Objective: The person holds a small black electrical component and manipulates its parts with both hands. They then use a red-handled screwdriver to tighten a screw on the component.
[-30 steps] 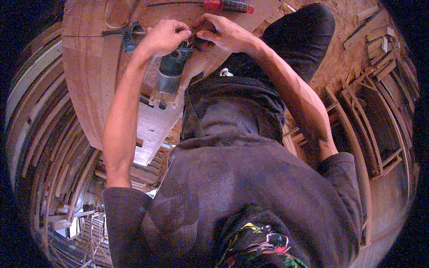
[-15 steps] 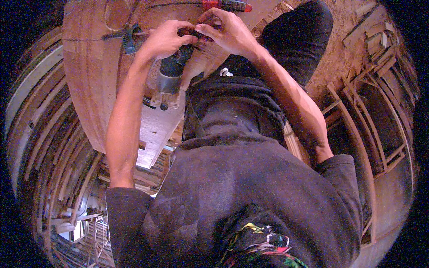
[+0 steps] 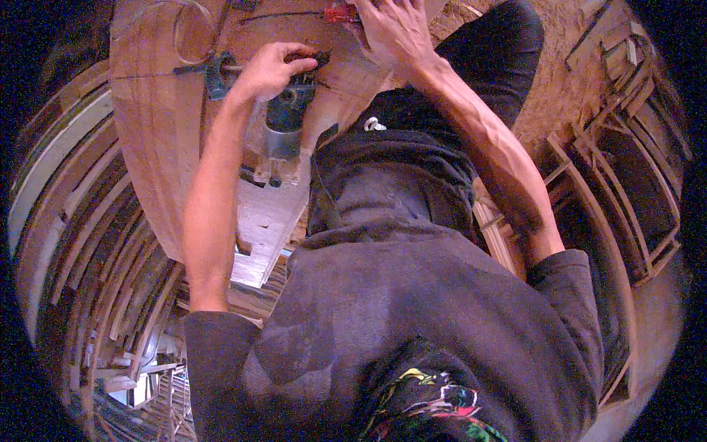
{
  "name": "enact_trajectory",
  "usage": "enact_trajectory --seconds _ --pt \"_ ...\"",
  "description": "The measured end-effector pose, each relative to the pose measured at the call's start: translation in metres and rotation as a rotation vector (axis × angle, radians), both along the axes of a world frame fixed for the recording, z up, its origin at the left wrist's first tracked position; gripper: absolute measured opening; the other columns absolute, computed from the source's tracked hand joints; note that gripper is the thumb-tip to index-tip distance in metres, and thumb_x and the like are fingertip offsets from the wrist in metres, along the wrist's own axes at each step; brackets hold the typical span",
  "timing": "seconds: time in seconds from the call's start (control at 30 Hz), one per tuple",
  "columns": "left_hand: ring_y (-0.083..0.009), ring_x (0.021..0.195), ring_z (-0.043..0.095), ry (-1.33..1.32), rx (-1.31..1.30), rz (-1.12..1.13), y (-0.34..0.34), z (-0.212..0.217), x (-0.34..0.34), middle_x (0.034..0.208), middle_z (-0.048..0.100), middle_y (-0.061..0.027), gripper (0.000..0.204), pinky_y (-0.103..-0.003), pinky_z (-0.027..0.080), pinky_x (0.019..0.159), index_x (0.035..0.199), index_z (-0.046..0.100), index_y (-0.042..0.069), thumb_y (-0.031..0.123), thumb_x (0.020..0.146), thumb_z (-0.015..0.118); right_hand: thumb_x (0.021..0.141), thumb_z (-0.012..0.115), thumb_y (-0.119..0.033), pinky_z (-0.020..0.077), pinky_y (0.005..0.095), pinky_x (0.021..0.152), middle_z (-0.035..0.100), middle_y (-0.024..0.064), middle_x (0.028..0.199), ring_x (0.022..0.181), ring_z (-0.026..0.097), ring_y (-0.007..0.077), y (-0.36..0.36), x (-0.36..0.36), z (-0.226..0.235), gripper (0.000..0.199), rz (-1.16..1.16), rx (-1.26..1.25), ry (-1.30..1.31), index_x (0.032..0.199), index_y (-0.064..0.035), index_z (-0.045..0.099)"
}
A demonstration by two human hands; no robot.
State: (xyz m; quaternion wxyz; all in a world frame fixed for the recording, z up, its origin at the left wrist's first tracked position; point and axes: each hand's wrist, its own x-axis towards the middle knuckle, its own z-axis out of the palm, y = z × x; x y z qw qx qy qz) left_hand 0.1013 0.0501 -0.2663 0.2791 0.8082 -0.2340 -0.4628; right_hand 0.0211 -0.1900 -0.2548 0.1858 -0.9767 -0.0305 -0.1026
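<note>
My left hand (image 3: 274,71) is closed in a pinch on a small dark piece (image 3: 322,57), too small to name. It is above a dark power tool with a round grey motor housing (image 3: 283,132), which lies on a wooden board (image 3: 151,140). Farther up, my right hand (image 3: 399,37) lies across the red handle (image 3: 337,14) of what looks like a screwdriver, with its thin dark shaft pointing left. The fingers of that hand look stretched and apart, though their tips run past the upper edge, so a grip on the handle cannot be made out.
A blue clamp-like part (image 3: 219,76) sits left of my left hand, near a dark cord. A pale ring (image 3: 193,31) lies at the far left of the board. Wood strips (image 3: 88,214) are stacked at left, wooden frames (image 3: 626,177) stand at right. Sawdust (image 3: 567,81) covers the floor.
My hands, together at the fingertips before, have parted. The right has moved right and away to the red handle; the left stays above the power tool, still pinching. The view has shifted slightly.
</note>
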Motion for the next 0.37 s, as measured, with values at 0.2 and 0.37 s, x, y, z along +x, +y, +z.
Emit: enact_trajectory --seconds 0.2,0.37 --pt "-0.0169 0.091 0.068 0.225 0.006 0.21 0.012 -0.018 -0.006 0.102 0.075 -0.0089 0.034 -0.032 0.052 0.086 0.116 0.072 0.002 0.027 0.093 0.07 0.102 0.055 -0.022 0.0547 0.0393 0.076 0.069 0.0221 0.091 0.084 0.069 0.0363 -0.017 -0.072 0.062 0.025 -0.135 0.631 0.393 0.109 0.0012 0.062" --pt "-0.0162 0.09 0.068 0.295 0.06 0.255 0.011 -0.021 -0.003 0.101 0.075 -0.0097 0.034 -0.031 0.052 0.086 0.119 0.071 0.002 0.025 0.095 0.069 0.104 0.052 -0.03 0.0505 0.0367 0.091 0.073 0.0153 0.1 0.096 0.069 0.022 -0.016 -0.152 0.099 0.035 -0.333 0.871 0.93 0.118 0.0004 0.064"
